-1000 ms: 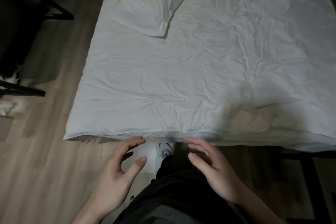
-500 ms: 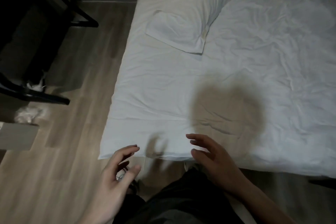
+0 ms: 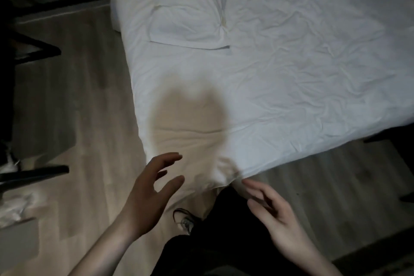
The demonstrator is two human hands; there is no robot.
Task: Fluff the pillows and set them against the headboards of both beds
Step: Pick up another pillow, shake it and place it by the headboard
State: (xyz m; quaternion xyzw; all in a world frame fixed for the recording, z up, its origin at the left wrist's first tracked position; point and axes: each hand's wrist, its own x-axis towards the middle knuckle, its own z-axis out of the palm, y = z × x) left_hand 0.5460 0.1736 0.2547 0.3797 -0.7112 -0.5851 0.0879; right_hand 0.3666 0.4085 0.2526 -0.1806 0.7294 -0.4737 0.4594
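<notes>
A white pillow (image 3: pixel 190 9) lies flat on the far left part of a bed (image 3: pixel 302 63) covered by a wrinkled white sheet. No headboard shows in this view. My left hand (image 3: pixel 150 195) hovers open near the bed's near corner, fingers spread, holding nothing. My right hand (image 3: pixel 275 215) is also open, just below the sheet's edge, fingers apart and empty. Both hands are well short of the pillow. A head-shaped shadow falls on the sheet between my hands and the pillow.
Wooden floor (image 3: pixel 89 107) runs along the bed's left side. Dark furniture legs (image 3: pixel 33 51) stand at the left, with a crumpled white cloth (image 3: pixel 15 208) on the floor beside them. My dark trousers and a shoe (image 3: pixel 183 219) show at the bottom.
The view has shifted left and forward around the bed's corner, so the bed now sits to the right and the pillow looks closer. Both hands stay open and empty.
</notes>
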